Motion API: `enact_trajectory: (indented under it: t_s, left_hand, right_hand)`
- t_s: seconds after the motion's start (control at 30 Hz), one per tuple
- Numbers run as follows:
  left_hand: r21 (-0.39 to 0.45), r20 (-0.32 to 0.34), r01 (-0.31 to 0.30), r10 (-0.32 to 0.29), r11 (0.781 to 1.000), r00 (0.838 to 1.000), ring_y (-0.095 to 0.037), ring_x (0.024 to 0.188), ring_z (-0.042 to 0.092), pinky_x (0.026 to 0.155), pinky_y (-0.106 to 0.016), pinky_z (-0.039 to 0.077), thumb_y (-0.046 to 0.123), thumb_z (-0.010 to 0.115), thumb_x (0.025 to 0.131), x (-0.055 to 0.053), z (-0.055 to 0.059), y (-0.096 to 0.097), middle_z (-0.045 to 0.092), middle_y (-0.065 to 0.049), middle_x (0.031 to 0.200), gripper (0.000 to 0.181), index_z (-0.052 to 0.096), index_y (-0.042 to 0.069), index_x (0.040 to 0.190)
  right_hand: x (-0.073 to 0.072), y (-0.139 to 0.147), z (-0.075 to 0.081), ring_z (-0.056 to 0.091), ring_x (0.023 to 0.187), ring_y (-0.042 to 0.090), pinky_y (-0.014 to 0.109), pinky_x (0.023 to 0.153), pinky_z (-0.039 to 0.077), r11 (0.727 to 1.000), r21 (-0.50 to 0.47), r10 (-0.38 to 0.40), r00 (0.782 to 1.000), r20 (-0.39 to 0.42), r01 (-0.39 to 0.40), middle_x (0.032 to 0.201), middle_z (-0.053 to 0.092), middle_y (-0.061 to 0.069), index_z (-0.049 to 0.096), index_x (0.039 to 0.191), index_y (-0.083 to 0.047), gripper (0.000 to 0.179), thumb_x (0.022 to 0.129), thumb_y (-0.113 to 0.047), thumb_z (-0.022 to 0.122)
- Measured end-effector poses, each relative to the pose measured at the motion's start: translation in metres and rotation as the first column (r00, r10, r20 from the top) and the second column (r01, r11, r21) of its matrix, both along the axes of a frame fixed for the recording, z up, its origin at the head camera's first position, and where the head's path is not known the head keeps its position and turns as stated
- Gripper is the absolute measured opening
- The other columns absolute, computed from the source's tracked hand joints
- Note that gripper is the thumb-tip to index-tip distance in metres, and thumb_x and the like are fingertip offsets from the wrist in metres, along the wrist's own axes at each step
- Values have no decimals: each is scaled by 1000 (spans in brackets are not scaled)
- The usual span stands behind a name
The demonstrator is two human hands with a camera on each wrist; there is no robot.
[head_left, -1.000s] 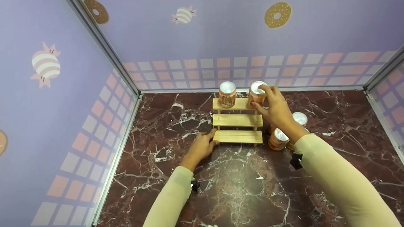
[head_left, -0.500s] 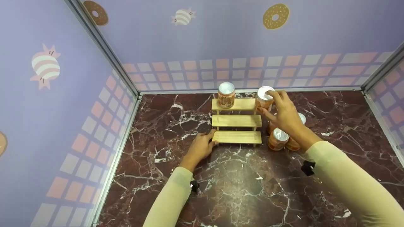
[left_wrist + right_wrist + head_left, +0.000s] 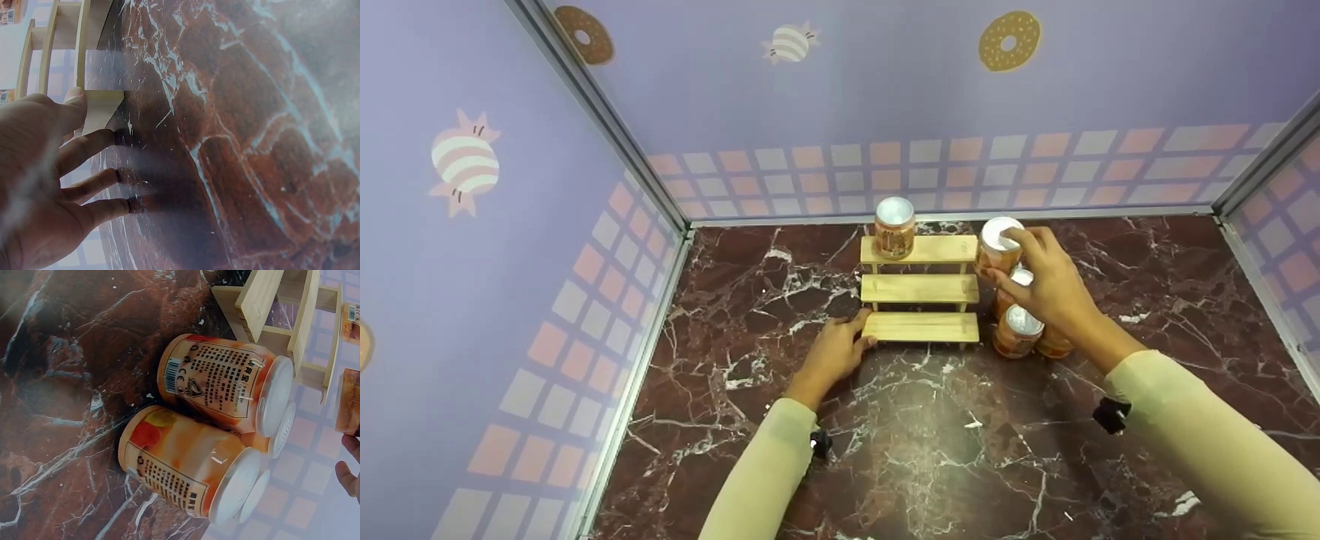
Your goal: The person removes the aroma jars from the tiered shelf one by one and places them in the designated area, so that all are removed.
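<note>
— Marble surface (image 3: 930, 420), centre frame: what is gripped?
— An orange can (image 3: 997, 251) is clasped by the right hand (image 3: 1054, 289), right of the wooden rack (image 3: 921, 289).
— And the left hand (image 3: 836, 352)?
— Laid flat, steadying the rack; the can should be kept upright.

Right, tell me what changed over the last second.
The right hand, gripping a can, lifted it off the top step of the wooden rack and carried it right and down, above the cans on the table. The other can stayed on the top step; the left hand stayed against the bottom step.
</note>
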State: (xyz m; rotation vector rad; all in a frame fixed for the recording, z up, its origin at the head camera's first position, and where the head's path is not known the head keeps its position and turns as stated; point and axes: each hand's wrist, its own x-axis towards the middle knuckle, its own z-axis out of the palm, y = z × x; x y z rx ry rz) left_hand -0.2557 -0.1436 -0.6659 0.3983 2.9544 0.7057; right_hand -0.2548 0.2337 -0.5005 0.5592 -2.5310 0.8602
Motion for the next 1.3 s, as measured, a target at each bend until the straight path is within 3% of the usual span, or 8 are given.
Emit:
enact_trajectory:
  t_s: [0.17, 0.27, 0.43, 0.7, 0.9, 1.0, 1.23, 1.3]
  left_hand:
    - [18, 13, 7, -7, 1000, 1000, -49, 146, 58, 121, -66, 49, 45, 69, 109, 12, 28, 4, 71, -27, 145, 62, 52, 26, 165]
    - [-9, -14, 13, -13, 1000, 1000, -48, 142, 62, 118, -65, 52, 45, 68, 110, 12, 26, 4, 72, -26, 143, 59, 53, 27, 164]
    - [6, -44, 9, -9, 1000, 999, -49, 142, 62, 119, -65, 52, 51, 65, 109, 3, 1, 0, 73, -25, 143, 62, 52, 30, 165]
    - [19, -14, 4, -3, 1000, 1000, -51, 142, 61, 120, -66, 51, 41, 73, 107, 17, 37, 6, 72, -27, 143, 62, 56, 21, 163]
    - [38, -20, -4, 5, 999, 1000, -50, 144, 60, 122, -66, 49, 44, 72, 107, 15, 30, 5, 71, -27, 145, 62, 56, 23, 163]
    - [44, -36, -1, 3, 999, 999, -49, 143, 61, 122, -65, 49, 46, 72, 106, 12, 22, 3, 72, -26, 144, 62, 56, 25, 163]
    - [36, -34, -6, 8, 999, 999, -50, 143, 61, 120, -66, 51, 46, 71, 107, 17, 33, 6, 71, -28, 145, 61, 56, 26, 163]
    - [60, -32, -8, 10, 998, 999, -51, 142, 61, 119, -67, 51, 46, 72, 107, 11, 21, 4, 70, -28, 146, 61, 56, 27, 163]
  right_hand:
    - [7, 4, -3, 68, 97, 47, 64, 81, 61, 1000, 15, -3, 1000, -11, 3, 134, 61, 29, 59, 144, -10, 60, 94, -18, 90]
    - [11, 7, -5, 68, 99, 48, 67, 83, 62, 1000, 26, -10, 1000, -5, 10, 136, 61, 29, 59, 144, -11, 60, 94, -18, 90]
    - [18, 12, -5, 66, 90, 42, 61, 74, 61, 999, 40, -18, 1000, 18, 17, 138, 60, 27, 59, 146, -13, 60, 95, -18, 89]
    - [27, 20, -5, 68, 98, 49, 69, 83, 61, 999, 42, -5, 1000, 0, 5, 135, 61, 30, 59, 144, -12, 61, 92, -15, 91]
    - [34, 25, -6, 67, 111, 57, 75, 90, 59, 999, 35, -13, 1000, 4, 12, 136, 60, 30, 60, 144, -13, 61, 92, -16, 91]
    - [38, 27, -8, 68, 106, 54, 72, 85, 60, 1000, 27, -7, 1000, -14, 8, 134, 62, 30, 61, 143, -12, 61, 90, -15, 92]
    - [44, 32, -11, 68, 90, 45, 66, 79, 58, 1000, 26, 15, 998, -58, -14, 128, 64, 31, 63, 142, -10, 62, 88, -11, 93]
    - [46, 33, -12, 68, 90, 45, 69, 81, 58, 1000, 29, 11, 998, -56, -10, 128, 64, 31, 62, 142, -10, 63, 88, -11, 93]
